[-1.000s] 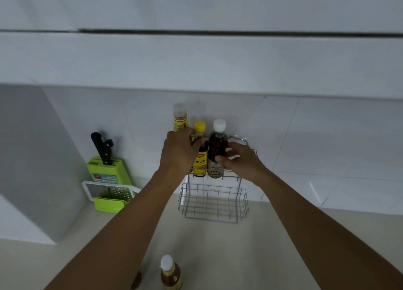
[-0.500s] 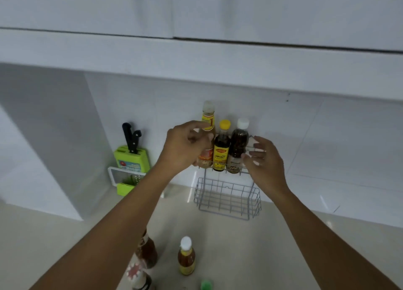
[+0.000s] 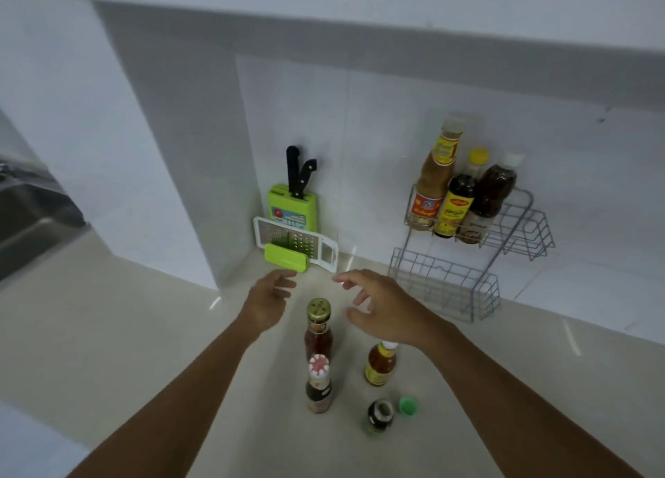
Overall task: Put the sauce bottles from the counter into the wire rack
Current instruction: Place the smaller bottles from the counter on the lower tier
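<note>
The two-tier wire rack [image 3: 518,226] stands against the tiled wall at the right. Its upper tier holds three sauce bottles: a tall tan one [image 3: 433,186], a dark one with a yellow cap [image 3: 458,204] and a dark one with a white cap [image 3: 491,199]. The lower tier [image 3: 446,283] holds nothing. On the counter stand a red sauce bottle with a gold cap [image 3: 318,330], a bottle with a red-and-white cap [image 3: 319,384], an amber bottle [image 3: 380,364] and a small dark uncapped bottle [image 3: 379,414]. My left hand [image 3: 268,301] and right hand [image 3: 381,305] hover open either side of the gold cap.
A green knife block [image 3: 292,204] with black-handled knives and a white grater [image 3: 295,242] stand at the wall left of the rack. A loose green cap [image 3: 408,405] lies by the small bottle. A dark sink [image 3: 25,218] sits at the far left.
Both hands have left the bottles in the rack's upper tier and come down toward the bottles on the counter. The view has tilted down and left.
</note>
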A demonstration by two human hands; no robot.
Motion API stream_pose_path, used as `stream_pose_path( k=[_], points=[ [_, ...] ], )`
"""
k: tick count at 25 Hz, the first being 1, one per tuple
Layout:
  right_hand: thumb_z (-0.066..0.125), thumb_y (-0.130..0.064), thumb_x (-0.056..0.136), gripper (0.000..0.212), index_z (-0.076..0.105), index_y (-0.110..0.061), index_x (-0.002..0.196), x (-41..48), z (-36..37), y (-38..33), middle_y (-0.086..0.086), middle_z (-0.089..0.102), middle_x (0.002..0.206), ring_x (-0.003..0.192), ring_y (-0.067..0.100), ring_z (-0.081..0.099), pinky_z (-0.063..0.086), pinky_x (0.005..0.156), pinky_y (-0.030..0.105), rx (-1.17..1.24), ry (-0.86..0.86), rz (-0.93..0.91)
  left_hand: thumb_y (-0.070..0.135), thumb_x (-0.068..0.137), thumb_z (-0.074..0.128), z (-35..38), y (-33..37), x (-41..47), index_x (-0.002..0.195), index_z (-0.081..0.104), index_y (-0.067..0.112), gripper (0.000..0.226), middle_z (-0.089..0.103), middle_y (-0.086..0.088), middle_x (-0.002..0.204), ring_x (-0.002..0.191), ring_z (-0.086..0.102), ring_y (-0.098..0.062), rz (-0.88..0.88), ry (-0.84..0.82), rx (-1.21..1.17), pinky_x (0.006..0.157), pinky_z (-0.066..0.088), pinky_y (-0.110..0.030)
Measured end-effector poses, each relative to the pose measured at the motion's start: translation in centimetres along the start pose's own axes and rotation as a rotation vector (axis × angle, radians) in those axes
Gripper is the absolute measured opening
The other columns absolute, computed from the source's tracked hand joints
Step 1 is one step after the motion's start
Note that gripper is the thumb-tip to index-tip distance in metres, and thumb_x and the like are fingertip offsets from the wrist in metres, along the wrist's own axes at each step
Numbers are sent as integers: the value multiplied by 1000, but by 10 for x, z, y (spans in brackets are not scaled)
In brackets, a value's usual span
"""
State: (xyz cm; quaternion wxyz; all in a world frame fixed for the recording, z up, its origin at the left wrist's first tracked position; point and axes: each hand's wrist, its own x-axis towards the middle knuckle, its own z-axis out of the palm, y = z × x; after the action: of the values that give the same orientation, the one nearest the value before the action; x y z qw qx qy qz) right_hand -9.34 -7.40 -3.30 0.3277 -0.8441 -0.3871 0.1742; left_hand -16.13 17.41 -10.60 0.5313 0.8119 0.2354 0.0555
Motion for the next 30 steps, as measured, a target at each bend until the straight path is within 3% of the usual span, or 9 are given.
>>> stream_pose_path(
  k=[3,5,11,15,18,20,24,26,30],
  points=[
    [66,-28,94,55,45,-38,144,14,32,-13,-12,49,134,110,6,54,47,89,26,-124,-112,-54,-17,76,64,31,-47,-23,124,51,23,64,59,6,115,103,57,-9,-8,-282,31,75,44,-11],
    [64,-27,96,51,49,-28,144,23,42,-17,-6,51,134,116,12,52,46,98,33,-206,-127,-64,-8,74,76,52,-62,-33,131,49,25,71,62,10,119,111,60,-4,57,-418,-71,82,47,-13],
    [61,-23,98,52,45,-23,148,32,39,-16,1,49,126,112,22,54,49,95,41,-299,-170,6,1,67,75,78,-54,-28,88,69,29,37,71,-5,80,72,68,-20,35,-296,-274,68,56,-42],
    [69,-14,93,53,52,-26,141,38,9,-21,0,47,113,101,19,52,52,86,42,-338,-183,-9,-6,66,71,59,-34,-7,75,67,33,39,60,-5,63,47,53,-21,110,-442,-157,46,44,-30],
    [73,4,85,53,64,-28,127,41,-26,-33,-7,53,107,98,10,53,56,81,36,-280,-163,-128,2,63,75,42,-4,8,70,66,21,22,58,-17,62,54,56,-22,176,-503,-100,56,46,-35],
    [73,10,82,56,66,-29,122,41,-46,-43,-7,57,110,99,10,59,59,78,35,-244,-170,-212,7,62,76,32,16,13,66,68,22,17,65,-7,66,62,61,-19,221,-549,-46,66,51,-34],
    [65,-40,93,35,58,-29,126,36,-68,-52,-14,52,104,89,7,55,51,69,29,-493,-132,-228,9,62,73,22,44,11,65,68,24,16,67,0,67,65,63,-16,253,-640,-20,69,53,-33],
    [47,-57,95,40,60,-22,109,32,-69,-47,-10,57,90,70,12,54,47,59,30,-684,-13,-322,5,64,71,22,57,5,66,67,21,16,66,-2,66,64,63,-18,260,-713,2,68,53,-33],
    [31,-41,94,34,49,-16,81,30,-56,-25,3,57,61,46,24,40,34,48,32,-749,193,-310,11,64,70,33,78,-6,66,66,19,10,66,-2,64,61,65,-21,205,-711,98,68,55,-37]
  ],
)
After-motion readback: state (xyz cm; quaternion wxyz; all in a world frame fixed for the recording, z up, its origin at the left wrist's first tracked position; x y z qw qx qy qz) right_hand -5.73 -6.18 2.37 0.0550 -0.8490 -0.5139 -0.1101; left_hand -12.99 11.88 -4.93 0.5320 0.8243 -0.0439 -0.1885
